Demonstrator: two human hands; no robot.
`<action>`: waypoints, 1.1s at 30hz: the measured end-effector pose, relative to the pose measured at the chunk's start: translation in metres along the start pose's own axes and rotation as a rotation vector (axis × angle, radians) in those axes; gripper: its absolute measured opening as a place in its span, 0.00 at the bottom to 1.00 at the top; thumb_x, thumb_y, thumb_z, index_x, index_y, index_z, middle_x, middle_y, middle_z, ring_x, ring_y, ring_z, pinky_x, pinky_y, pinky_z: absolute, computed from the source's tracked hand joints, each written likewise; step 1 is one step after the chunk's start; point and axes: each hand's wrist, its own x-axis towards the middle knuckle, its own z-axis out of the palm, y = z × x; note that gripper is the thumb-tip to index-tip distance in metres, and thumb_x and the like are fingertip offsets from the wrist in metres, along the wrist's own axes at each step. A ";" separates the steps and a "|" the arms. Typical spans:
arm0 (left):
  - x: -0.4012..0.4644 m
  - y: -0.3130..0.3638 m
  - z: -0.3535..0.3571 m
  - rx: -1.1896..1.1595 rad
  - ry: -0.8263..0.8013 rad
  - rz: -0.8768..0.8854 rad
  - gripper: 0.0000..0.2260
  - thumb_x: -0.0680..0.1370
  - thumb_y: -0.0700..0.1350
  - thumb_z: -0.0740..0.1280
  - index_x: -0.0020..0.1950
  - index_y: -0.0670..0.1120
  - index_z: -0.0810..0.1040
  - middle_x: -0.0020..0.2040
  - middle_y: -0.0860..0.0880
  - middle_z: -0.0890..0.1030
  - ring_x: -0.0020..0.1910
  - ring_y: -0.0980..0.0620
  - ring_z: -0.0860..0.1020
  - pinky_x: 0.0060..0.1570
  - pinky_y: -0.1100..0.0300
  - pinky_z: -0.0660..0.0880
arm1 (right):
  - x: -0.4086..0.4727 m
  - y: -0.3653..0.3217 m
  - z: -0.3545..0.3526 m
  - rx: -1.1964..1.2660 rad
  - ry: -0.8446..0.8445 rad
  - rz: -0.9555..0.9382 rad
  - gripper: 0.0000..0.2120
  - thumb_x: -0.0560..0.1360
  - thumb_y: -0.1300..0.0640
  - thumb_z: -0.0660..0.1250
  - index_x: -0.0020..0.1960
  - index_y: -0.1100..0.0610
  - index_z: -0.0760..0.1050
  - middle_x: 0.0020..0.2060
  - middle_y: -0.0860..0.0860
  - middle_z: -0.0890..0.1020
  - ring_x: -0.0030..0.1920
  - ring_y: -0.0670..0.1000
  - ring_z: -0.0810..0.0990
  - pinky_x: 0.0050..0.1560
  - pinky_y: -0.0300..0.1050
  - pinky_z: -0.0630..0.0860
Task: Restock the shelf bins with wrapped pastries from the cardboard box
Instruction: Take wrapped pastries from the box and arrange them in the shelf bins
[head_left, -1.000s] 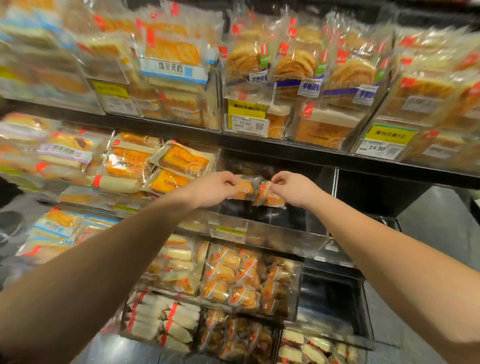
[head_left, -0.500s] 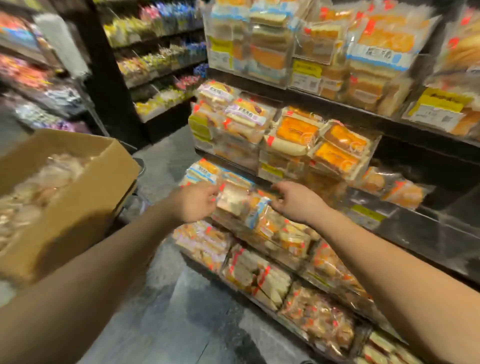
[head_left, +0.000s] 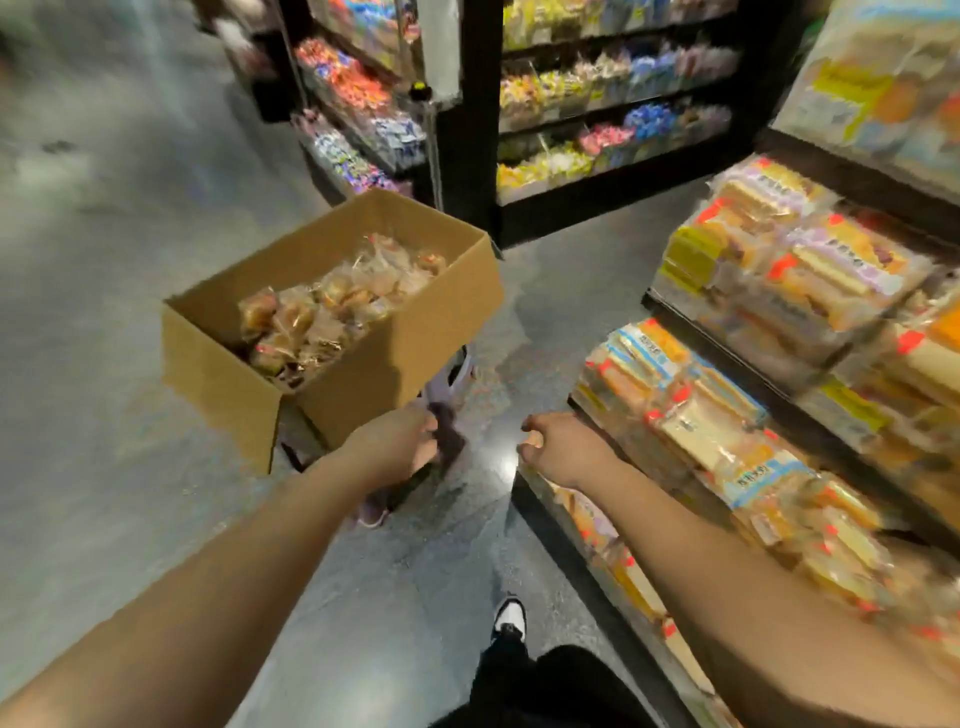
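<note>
- A smooth grey polished floor (head_left: 130, 322) fills the left and middle of the scene, with a bright glare spot (head_left: 505, 467) of reflected overhead light near its centre.
- A tall black shelving unit (head_left: 613, 104) stands at the far centre, its rows packed with blurred bags in yellow, blue, pink and white.
- A second black rack (head_left: 353, 119) angles away at far left of it, holding small multicoloured packets.
- A black upright post (head_left: 467, 171) forms the corner between these two racks.
- The whole view is motion-blurred, especially at the right edge.
</note>
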 end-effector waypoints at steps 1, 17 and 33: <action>0.003 -0.012 -0.001 0.012 -0.022 0.008 0.07 0.81 0.45 0.59 0.47 0.44 0.74 0.46 0.43 0.75 0.42 0.46 0.73 0.42 0.55 0.67 | 0.013 -0.011 0.004 0.009 -0.011 -0.016 0.21 0.80 0.48 0.62 0.70 0.55 0.71 0.66 0.56 0.76 0.65 0.57 0.74 0.62 0.49 0.72; 0.156 -0.228 -0.116 -0.179 0.206 -0.425 0.06 0.80 0.46 0.61 0.51 0.48 0.77 0.44 0.49 0.79 0.41 0.51 0.79 0.42 0.51 0.80 | 0.303 -0.147 -0.019 -0.023 -0.135 -0.140 0.20 0.81 0.51 0.61 0.72 0.54 0.69 0.69 0.54 0.73 0.65 0.55 0.74 0.58 0.46 0.72; 0.293 -0.404 -0.144 -0.094 0.150 -0.627 0.21 0.80 0.52 0.62 0.68 0.41 0.67 0.63 0.41 0.70 0.62 0.39 0.71 0.59 0.45 0.71 | 0.491 -0.251 -0.009 -0.041 -0.142 -0.147 0.22 0.83 0.45 0.57 0.71 0.58 0.69 0.68 0.57 0.72 0.60 0.57 0.75 0.52 0.48 0.72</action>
